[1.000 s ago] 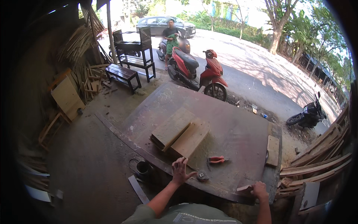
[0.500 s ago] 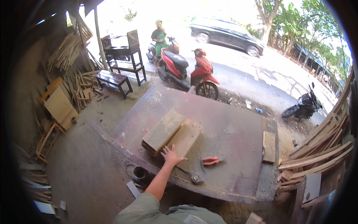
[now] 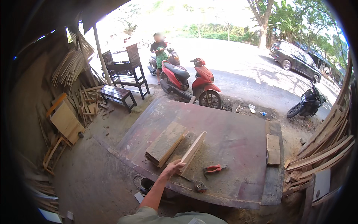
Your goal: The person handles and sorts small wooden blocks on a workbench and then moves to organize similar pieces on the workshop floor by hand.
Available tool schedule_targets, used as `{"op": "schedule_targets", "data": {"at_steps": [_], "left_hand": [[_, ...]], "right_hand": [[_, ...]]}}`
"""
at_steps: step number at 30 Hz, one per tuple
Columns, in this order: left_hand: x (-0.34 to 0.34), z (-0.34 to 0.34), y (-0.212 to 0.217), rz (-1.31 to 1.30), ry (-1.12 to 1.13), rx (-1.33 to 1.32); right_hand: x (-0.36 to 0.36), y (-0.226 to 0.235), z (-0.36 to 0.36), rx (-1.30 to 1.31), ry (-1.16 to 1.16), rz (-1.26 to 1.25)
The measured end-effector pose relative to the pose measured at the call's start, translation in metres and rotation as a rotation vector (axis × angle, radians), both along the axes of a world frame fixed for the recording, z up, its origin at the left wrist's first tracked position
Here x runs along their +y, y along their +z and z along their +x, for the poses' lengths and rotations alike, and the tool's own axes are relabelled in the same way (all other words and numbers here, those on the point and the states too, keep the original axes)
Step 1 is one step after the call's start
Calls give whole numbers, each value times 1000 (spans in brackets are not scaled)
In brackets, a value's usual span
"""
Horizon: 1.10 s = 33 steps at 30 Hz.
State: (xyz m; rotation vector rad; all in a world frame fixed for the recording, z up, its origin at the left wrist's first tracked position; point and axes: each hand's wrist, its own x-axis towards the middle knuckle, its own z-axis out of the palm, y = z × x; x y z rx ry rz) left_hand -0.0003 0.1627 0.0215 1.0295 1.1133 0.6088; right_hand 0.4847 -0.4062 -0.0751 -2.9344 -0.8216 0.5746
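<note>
My left hand [image 3: 173,168] is closed around the near end of a wooden board [image 3: 194,150], which is tipped up on its long edge over the worktable [image 3: 233,128]. Under and beside it lies another dusty board [image 3: 182,146]. Just to the left, a short stack of boards [image 3: 166,140] rests flat. Pliers with red handles [image 3: 212,169] lie to the right of my hand, and a tape measure [image 3: 200,186] sits near the table's front edge. My right hand is out of the picture.
A flat wooden block [image 3: 273,149] lies at the table's right end. A dark pail [image 3: 146,184] stands below the front edge. Timber [image 3: 324,156] leans at the right. Beyond the table are a red scooter [image 3: 204,80], a bench [image 3: 118,94] and a person [image 3: 159,50].
My left hand has gone from lying spread on the board to gripping its near end, and the board has turned up on edge. A wood piece at the lower right has left view.
</note>
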Motion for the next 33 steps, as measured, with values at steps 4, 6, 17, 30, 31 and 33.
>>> {"op": "schedule_targets", "data": {"at_steps": [4, 6, 17, 30, 31, 33], "left_hand": [[-40, 0, -13, -169, -139, -230], [-52, 23, -23, -256, -221, -386], [-101, 194, 17, -763, -819, -116], [-85, 348, -62, -207, -406, -80], [-81, 352, -70, -190, -436, -66], [-72, 360, -94, -157, -500, -39]], "right_hand": [[80, 15, 14, -136, 37, 370], [139, 13, 35, -112, 42, 597], [265, 30, 96, 788, 147, 966], [263, 3, 163, 504, -294, 1017], [265, -2, 166, 462, -276, 1013], [264, -9, 172, 376, -241, 1004]]}}
